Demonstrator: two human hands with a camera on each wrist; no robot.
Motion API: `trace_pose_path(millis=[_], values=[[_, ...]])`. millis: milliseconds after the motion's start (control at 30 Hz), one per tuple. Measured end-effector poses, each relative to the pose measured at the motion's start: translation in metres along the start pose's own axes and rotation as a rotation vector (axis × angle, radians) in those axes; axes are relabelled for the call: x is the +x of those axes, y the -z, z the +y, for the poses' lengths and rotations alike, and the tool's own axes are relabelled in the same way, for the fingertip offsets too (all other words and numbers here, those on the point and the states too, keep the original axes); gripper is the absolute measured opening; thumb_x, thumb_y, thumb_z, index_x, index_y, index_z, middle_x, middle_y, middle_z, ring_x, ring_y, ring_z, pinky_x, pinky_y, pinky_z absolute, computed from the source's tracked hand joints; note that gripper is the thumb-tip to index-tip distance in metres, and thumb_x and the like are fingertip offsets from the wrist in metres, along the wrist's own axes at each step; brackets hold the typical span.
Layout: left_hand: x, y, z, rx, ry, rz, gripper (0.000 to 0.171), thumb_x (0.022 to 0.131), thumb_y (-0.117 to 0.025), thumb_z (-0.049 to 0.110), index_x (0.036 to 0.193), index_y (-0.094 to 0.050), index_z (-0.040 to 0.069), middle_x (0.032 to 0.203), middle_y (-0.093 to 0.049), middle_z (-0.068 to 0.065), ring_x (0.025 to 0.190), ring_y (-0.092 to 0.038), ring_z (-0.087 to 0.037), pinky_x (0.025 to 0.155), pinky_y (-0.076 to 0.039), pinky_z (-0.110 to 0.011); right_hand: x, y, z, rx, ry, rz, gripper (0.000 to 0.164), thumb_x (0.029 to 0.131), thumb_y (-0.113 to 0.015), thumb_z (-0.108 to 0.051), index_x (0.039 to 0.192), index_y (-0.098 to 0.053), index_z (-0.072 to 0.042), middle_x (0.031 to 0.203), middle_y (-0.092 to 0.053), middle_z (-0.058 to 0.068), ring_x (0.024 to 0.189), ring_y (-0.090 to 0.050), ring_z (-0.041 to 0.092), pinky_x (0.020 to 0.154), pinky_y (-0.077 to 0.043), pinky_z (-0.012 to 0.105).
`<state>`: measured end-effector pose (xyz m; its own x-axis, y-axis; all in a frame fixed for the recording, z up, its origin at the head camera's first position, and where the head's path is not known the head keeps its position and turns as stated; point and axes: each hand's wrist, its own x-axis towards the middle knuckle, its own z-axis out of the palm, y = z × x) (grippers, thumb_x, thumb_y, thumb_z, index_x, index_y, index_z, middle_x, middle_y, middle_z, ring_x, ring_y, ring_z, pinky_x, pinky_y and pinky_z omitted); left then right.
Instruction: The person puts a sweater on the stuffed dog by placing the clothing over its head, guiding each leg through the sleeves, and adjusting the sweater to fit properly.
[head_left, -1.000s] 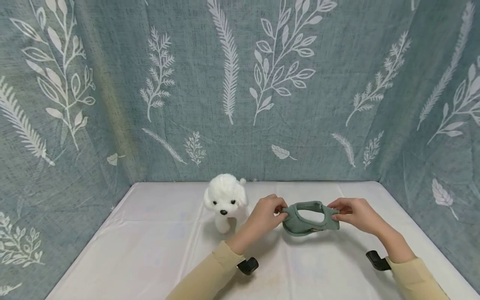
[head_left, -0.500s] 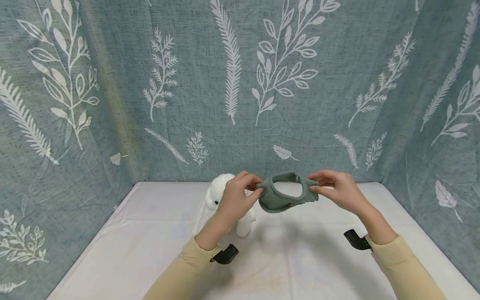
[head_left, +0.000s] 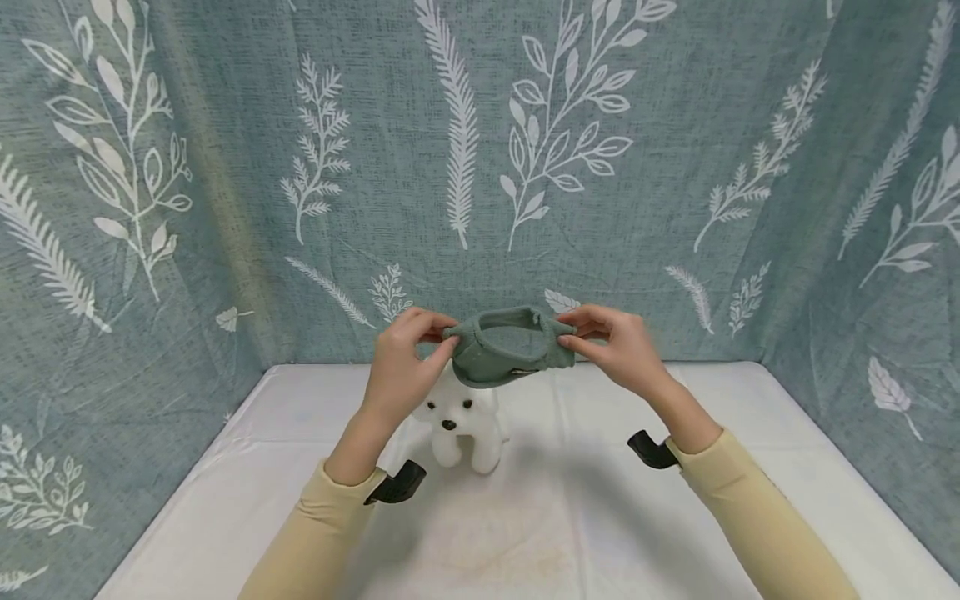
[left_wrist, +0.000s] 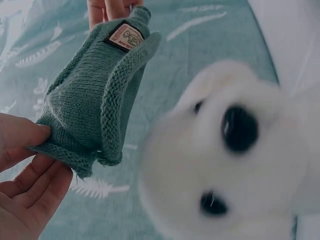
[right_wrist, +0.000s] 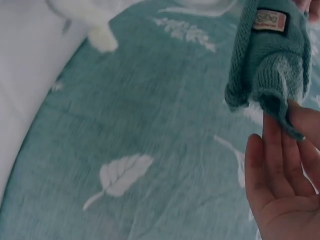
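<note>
A small green knitted sweater is stretched in the air between both hands, its wide opening facing up. My left hand pinches one end between thumb and fingers, and my right hand pinches the other. The right wrist view shows a short sleeve at the right thumb and fingers. A sewn-on label shows on the knit. Below and just behind the sweater stands a white plush dog, facing forward; the sweater and left hand cover the top of its head. Its blurred face fills much of the left wrist view.
The dog stands on a table with a white cloth. Blue-green curtains with white leaf prints hang behind and at both sides. Black wrist mounts stick out from both sleeves.
Both hands have lifted the sweater off the table area and carried it left, over the plush dog. The left forearm no longer covers the dog's face.
</note>
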<state>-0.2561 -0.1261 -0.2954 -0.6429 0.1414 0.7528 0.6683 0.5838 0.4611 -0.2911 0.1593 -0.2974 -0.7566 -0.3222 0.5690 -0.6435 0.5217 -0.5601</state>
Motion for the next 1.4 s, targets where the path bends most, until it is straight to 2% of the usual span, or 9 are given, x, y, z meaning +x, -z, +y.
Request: trace_pose_path(millis=[300, 467, 600, 833, 1033, 1200, 1400], values=[[-0.002, 0.024, -0.013, 0.046, 0.037, 0.040, 0.014, 0.085, -0.069, 0.006, 0.099, -0.069, 0.006, 0.095, -0.062, -0.007, 0.084, -0.062, -0.019, 0.078, -0.055, -0.032, 0.016, -0.032, -0.014, 0.049, 0.057, 0.002, 0.023, 0.085, -0.071, -0.016, 0.107, -0.070, -0.011, 0.100, -0.070, 0.005, 0.083, -0.067, 0.015, 0.077, -0.055, 0.025], [-0.006, 0.030, -0.021, 0.061, 0.054, 0.042, 0.014, 0.086, -0.069, 0.006, 0.100, -0.069, 0.005, 0.096, -0.062, -0.008, 0.084, -0.062, -0.020, 0.078, -0.054, -0.031, 0.019, -0.046, -0.015, 0.055, 0.049, -0.004, 0.022, 0.085, -0.071, -0.017, 0.107, -0.069, -0.011, 0.096, -0.071, 0.004, 0.081, -0.067, 0.014, 0.075, -0.055, 0.024], [-0.012, 0.031, -0.030, 0.051, 0.083, 0.046, 0.013, 0.085, -0.069, 0.006, 0.099, -0.069, 0.004, 0.094, -0.062, -0.009, 0.084, -0.061, -0.020, 0.078, -0.055, -0.034, 0.019, -0.055, -0.015, 0.072, 0.026, -0.017, 0.022, 0.086, -0.070, -0.017, 0.107, -0.069, -0.012, 0.093, -0.070, 0.004, 0.080, -0.067, 0.014, 0.074, -0.055, 0.024], [-0.023, 0.034, -0.044, 0.054, 0.123, 0.036, 0.014, 0.086, -0.069, 0.006, 0.099, -0.069, 0.005, 0.092, -0.061, -0.008, 0.083, -0.062, -0.020, 0.076, -0.055, -0.036, 0.018, -0.065, -0.018, 0.089, -0.001, -0.023, 0.023, 0.087, -0.070, -0.020, 0.108, -0.069, -0.013, 0.090, -0.071, 0.003, 0.081, -0.068, 0.013, 0.073, -0.055, 0.023], [-0.020, 0.041, -0.046, 0.063, 0.133, 0.025, 0.015, 0.087, -0.068, 0.009, 0.101, -0.068, 0.004, 0.094, -0.062, -0.011, 0.084, -0.062, -0.023, 0.077, -0.055, -0.038, 0.024, -0.061, -0.026, 0.186, 0.004, 0.029, 0.022, 0.087, -0.069, -0.017, 0.108, -0.069, -0.011, 0.087, -0.067, 0.007, 0.079, -0.067, 0.017, 0.070, -0.055, 0.027], [-0.018, 0.042, -0.050, 0.076, 0.151, 0.001, 0.014, 0.088, -0.067, 0.012, 0.101, -0.068, 0.005, 0.093, -0.062, -0.012, 0.083, -0.062, -0.025, 0.075, -0.054, -0.039, 0.025, -0.065, -0.027, 0.120, -0.011, 0.042, 0.021, 0.087, -0.070, -0.019, 0.107, -0.070, -0.012, 0.085, -0.069, 0.004, 0.077, -0.068, 0.014, 0.067, -0.055, 0.025], [-0.027, 0.037, -0.061, 0.097, 0.197, -0.034, 0.014, 0.089, -0.066, 0.013, 0.100, -0.068, 0.004, 0.093, -0.063, -0.013, 0.083, -0.063, -0.027, 0.075, -0.055, -0.041, 0.021, -0.076, -0.023, 0.070, -0.053, 0.003, 0.021, 0.087, -0.070, -0.021, 0.106, -0.070, -0.012, 0.085, -0.070, 0.002, 0.076, -0.068, 0.013, 0.065, -0.054, 0.025]])
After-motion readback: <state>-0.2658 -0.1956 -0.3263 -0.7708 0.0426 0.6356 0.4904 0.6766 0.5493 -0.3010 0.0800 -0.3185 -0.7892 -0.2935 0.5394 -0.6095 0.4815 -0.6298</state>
